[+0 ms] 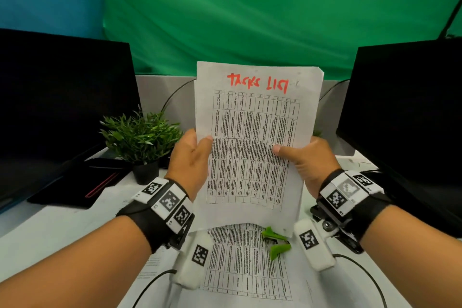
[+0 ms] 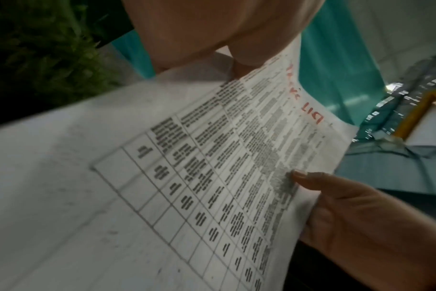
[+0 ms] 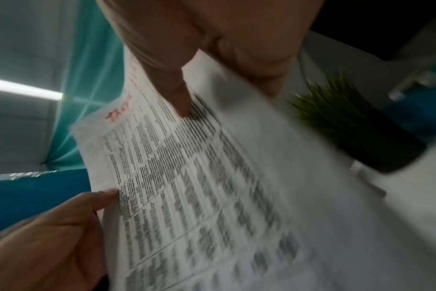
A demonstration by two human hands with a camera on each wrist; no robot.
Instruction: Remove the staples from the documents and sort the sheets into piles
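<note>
I hold a white document (image 1: 255,132) upright in front of me, a printed table under red handwriting. My left hand (image 1: 192,157) grips its left edge with the thumb on the front. My right hand (image 1: 302,155) grips the right edge the same way. The left wrist view shows the document (image 2: 212,177) from below with my right hand's thumb (image 2: 306,179) on it. The right wrist view shows the blurred document (image 3: 187,187). On the desk below lie another printed sheet (image 1: 247,265) and a green staple remover (image 1: 276,241) on top of it.
A small potted plant (image 1: 142,140) stands left of the document on the white desk (image 1: 50,232). Dark monitors stand at the left (image 1: 57,97) and right (image 1: 405,102). A black notebook (image 1: 82,182) lies at the left. Cables trail near the front edge.
</note>
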